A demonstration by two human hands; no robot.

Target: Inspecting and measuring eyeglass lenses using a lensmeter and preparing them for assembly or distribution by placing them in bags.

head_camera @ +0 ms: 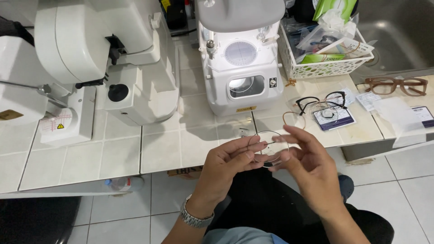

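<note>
A round clear lens (270, 145) is held flat between both hands just in front of the tiled counter's edge. My left hand (226, 167), with a metal watch on its wrist, pinches the lens's left rim with thumb and fingers. On the other side my right hand (309, 165) grips the right rim, its fingers spread above the lens. A thin dark line crosses the lens.
A small white lens machine (242, 77) with a lit round window stands on the white tiled counter (158, 149) straight ahead. A larger white machine (90, 63) sits left. Right: a white basket (323, 68), black glasses (322, 101), brown glasses (397, 85), papers, a steel sink (398, 31).
</note>
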